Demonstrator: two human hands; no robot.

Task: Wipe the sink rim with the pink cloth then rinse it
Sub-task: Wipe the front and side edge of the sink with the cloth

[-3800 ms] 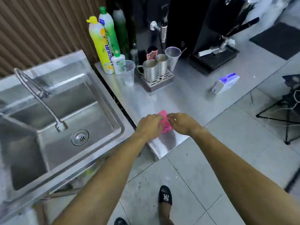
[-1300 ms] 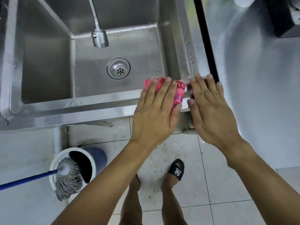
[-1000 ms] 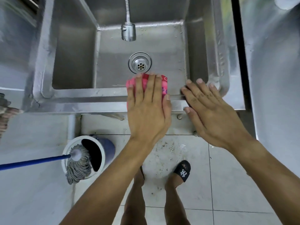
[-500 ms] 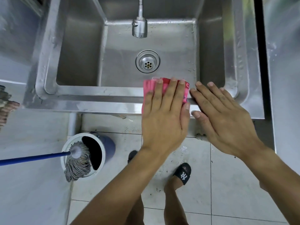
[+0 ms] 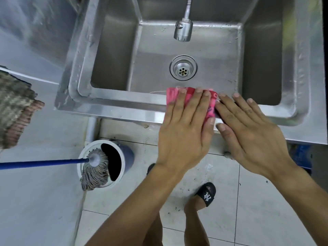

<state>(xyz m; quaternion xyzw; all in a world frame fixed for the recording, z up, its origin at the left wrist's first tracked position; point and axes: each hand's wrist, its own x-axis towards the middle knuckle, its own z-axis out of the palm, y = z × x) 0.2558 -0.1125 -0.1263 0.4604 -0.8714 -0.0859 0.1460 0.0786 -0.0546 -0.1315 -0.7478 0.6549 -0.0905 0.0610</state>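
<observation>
The pink cloth [image 5: 189,102] lies flat on the near rim of the sink [image 5: 124,109], a soft folded rectangle with darker red print, its long axis running from 6 to 12 o'clock so that its far edge points at the drain [image 5: 183,67] and overhangs the basin wall slightly. The left hand [image 5: 184,132] rests palm-down on the cloth with straight fingers held together, pressing it against the steel and covering most of it. The right hand [image 5: 248,134] lies flat at 3 o'clock of the cloth, fingers straight and slightly spread, its index finger touching the cloth's right edge and its palm on the rim. The sink is brushed stainless steel, a rectangular basin with rounded corners and water spots on its floor; the round drain with a perforated strainer sits at 12 o'clock of the cloth, and farther in the same direction hangs the cylindrical metal faucet head [image 5: 183,31] on a ribbed flexible hose. On the pale tiled floor at 8 o'clock stands a round white-rimmed mop bucket [image 5: 122,164] with a grey string mop [image 5: 95,171] resting on it, its blue handle running off toward 9 o'clock. At 6 o'clock a foot wears a black slipper [image 5: 205,193] with a white logo.
</observation>
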